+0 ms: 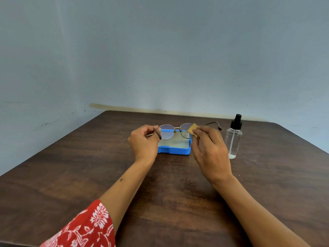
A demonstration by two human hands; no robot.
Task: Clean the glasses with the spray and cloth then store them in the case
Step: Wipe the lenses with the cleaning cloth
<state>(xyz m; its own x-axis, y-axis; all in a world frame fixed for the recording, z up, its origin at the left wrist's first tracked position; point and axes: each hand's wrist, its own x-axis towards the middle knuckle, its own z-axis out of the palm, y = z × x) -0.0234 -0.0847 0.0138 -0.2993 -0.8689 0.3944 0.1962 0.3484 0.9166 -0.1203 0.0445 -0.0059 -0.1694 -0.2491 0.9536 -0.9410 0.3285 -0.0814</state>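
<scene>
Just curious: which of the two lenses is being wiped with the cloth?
The lens nearer the spray bottle: the right hand presses the tan cloth on it. The other lens is uncovered.

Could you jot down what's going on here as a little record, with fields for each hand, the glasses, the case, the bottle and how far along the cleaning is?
left hand: grips the glasses by one temple arm
right hand: fingers pinch a tan cloth against one lens
glasses: round, thin frame, arms unfolded, held above the case
case: blue, open, on the table
spray bottle: clear, black nozzle, upright, right of the case, untouched
stage: wiping; glasses not yet stored
</scene>
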